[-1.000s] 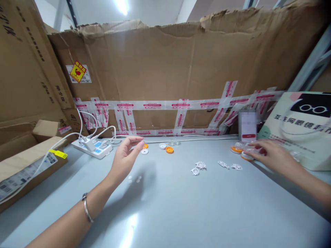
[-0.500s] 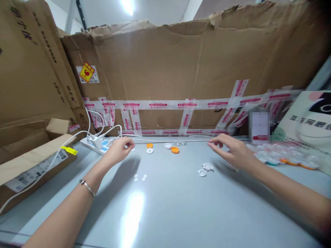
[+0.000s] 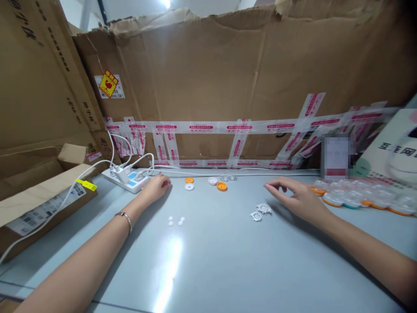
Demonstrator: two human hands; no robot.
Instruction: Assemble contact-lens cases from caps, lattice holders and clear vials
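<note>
My left hand point(image 3: 156, 187) rests low on the grey table point(image 3: 211, 261) beside the white power strip point(image 3: 125, 179), fingers curled loosely; whether anything is in them is hidden. My right hand point(image 3: 295, 198) hovers just above the table with fingers spread and apart, holding nothing. Small white plastic cut-outs point(image 3: 260, 211) lie just left of it. Orange and white round caps point(image 3: 221, 186) sit between the hands near the back, with another pair point(image 3: 189, 183) nearer my left hand. Three tiny white discs point(image 3: 175, 221) lie in front of my left forearm.
A taped cardboard wall point(image 3: 228, 95) closes the back. Cardboard boxes point(image 3: 39, 195) stand at the left, with white cables running to the power strip. A row of clear, orange and teal round cases point(image 3: 358, 198) and a printed box point(image 3: 394, 148) sit at the right.
My right hand has left the round cases at the right and come toward the middle. My left hand has dropped from mid-air to the table by the power strip.
</note>
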